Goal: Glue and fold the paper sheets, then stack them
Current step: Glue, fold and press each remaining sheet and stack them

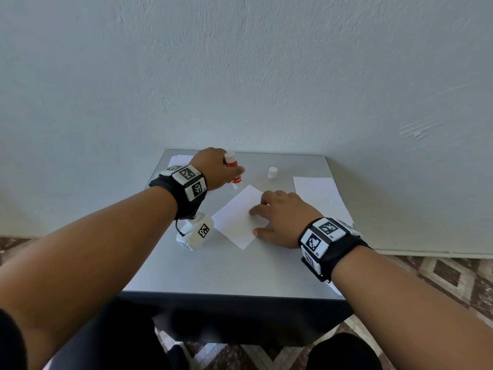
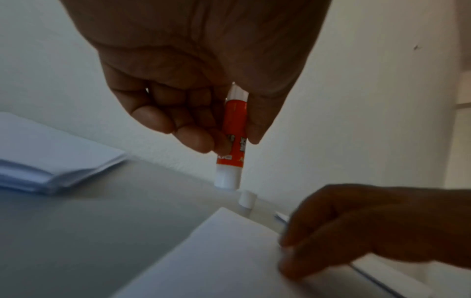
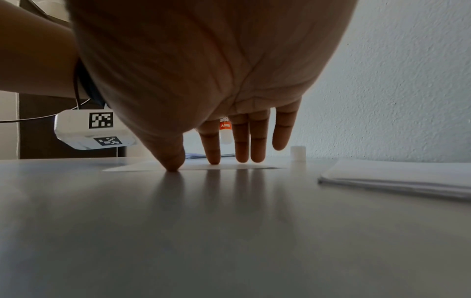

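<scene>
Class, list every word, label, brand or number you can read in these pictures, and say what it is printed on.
Glue stick label, held by the left hand: white lettering on orange, too blurred to read.
Wristbands: square black-and-white code markers with tiny characters beside them, too small to read.
Paper sheet: no text visible.

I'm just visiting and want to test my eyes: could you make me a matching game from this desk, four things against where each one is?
Things:
1. glue stick
2. white cap
3. single sheet
4. paper pile

Places:
A. lying at the table's right edge, untouched
B. pressed flat under the right hand's fingertips
C. standing alone near the table's far edge
D. gripped in the left hand, tip pointing down

Pairs: 1-D, 2-C, 3-B, 4-A
</scene>
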